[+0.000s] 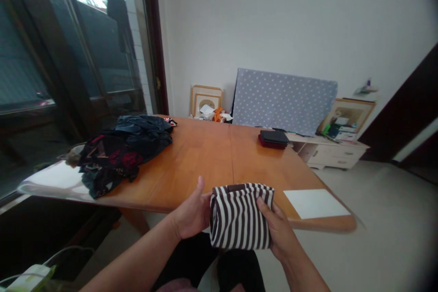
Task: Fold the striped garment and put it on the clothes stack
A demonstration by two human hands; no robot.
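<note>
striped cloth bundle (239, 221), right hand (281, 229) gripping its side, left hand (191, 215) open, apparently touching it

Clothes (119, 153) lie left, a stack (273, 139) right on the table (201, 148), a cloth bundle (241, 219) seemingly over its edge.

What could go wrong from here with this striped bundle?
The striped bundle might loosen: the right hand grips one side, while the left hand has its thumb raised clear of the cloth.
If dropped, it could miss the table, since it is held at the near edge, above the person's legs.
The right forearm might nudge the white sheet, which lies close by, near the table's edge.
</note>
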